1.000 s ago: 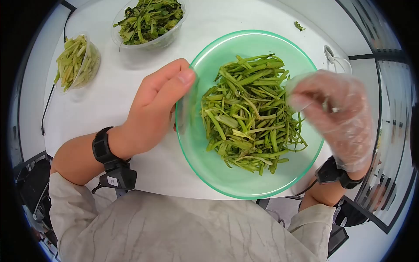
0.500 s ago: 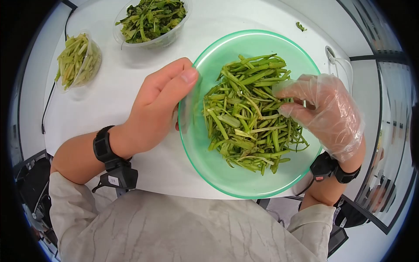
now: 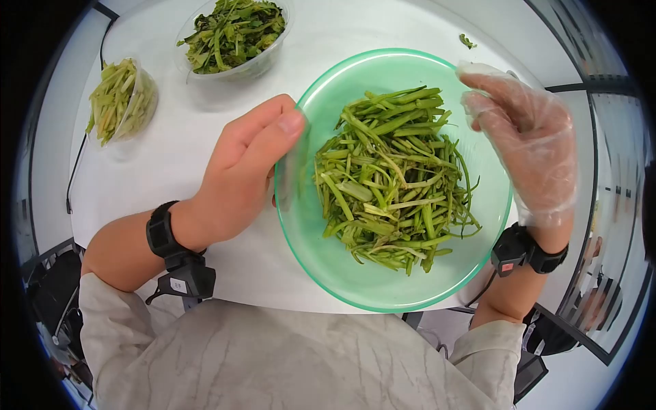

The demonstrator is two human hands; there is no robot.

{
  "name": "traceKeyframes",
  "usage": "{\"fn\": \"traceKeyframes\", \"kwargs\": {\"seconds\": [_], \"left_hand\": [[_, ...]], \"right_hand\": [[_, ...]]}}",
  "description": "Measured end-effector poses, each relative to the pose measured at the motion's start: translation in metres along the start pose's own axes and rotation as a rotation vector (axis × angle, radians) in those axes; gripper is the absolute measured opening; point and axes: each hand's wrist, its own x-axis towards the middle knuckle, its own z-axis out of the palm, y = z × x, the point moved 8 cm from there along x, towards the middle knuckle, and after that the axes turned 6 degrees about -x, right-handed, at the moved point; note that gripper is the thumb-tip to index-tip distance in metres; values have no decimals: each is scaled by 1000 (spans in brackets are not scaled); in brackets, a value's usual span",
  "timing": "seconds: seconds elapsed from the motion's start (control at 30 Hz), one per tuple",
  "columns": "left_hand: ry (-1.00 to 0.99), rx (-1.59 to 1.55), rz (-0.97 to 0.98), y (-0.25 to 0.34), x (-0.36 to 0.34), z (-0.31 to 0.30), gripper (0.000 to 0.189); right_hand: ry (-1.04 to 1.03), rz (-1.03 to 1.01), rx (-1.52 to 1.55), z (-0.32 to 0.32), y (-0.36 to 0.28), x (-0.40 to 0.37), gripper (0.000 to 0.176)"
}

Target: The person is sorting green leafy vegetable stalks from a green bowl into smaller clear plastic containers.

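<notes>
A translucent green bowl stands at the near edge of the white table, filled with cut green vegetable stems. My left hand, bare, grips the bowl's left rim with the thumb along the edge. Over the bowl's right rim hovers my right hand in a clear plastic glove, fingers spread and holding nothing.
Two clear plastic tubs sit at the back left: one with dark leafy greens, one tipped on its side with pale green stems. A loose leaf scrap lies behind the bowl. A white cable runs at the right table edge.
My right hand has lifted off the stems and moved up and right to the bowl's far right rim, fingers apart. The left hand has stayed on the rim.
</notes>
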Motion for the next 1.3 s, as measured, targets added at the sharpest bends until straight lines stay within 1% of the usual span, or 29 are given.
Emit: {"fn": "traceKeyframes", "kwargs": {"seconds": [0.1,0.13,0.23,0.27,0.33,0.4,0.5,0.53,0.63,0.73,0.8,0.87,0.97,1.0,1.1,1.13,1.23,1.27,1.3], "left_hand": [[6,-4,6,0,0,-1,31],[3,-17,2,0,0,0,30],[-5,-48,3,-1,0,1,30],[-7,-55,5,-1,0,2,30],[-1,-50,17,1,0,2,29],[-9,-50,17,0,1,3,29],[-21,-57,0,-2,0,0,30],[-18,-60,-7,0,-1,1,30],[-18,-49,-5,0,-1,1,31],[-20,-28,10,-1,0,0,32],[-20,-14,0,-1,-1,0,32],[-24,3,-29,-1,-1,-1,31],[-16,-31,-18,0,-1,1,30],[-15,-43,-12,0,-1,2,30],[-16,-69,6,1,-1,3,29],[-20,-67,9,1,-1,3,29],[-22,-69,-4,0,-1,3,28],[-20,-70,-11,0,-1,2,28],[-13,-60,-19,0,-1,1,28]], "right_hand": [[28,24,-28,-13,-5,-9,21],[19,-17,12,-17,-6,-12,19],[-293,-47,-184,-7,-5,-19,17],[-336,-82,-180,0,-6,-21,18],[-335,-164,-302,10,-10,-20,18],[-309,-157,-341,18,-10,-19,18],[-366,-124,-376,29,-4,-19,18],[-392,-144,-340,29,-7,-18,15],[-386,-130,-334,23,-9,-18,14],[-359,-139,-262,8,-16,-19,13],[-272,-140,-148,4,-19,-18,14],[-217,-195,-148,1,-27,-15,18],[88,-232,-41,-1,-32,-3,23],[160,-329,-5,-4,-32,1,24],[322,-238,-149,-23,-34,-12,22],[261,-224,-73,-25,-27,-11,20],[28,-180,-240,-19,-24,-16,17],[31,-207,-216,-19,-25,-17,14],[-5,-168,-204,-19,-22,-18,12]]}}
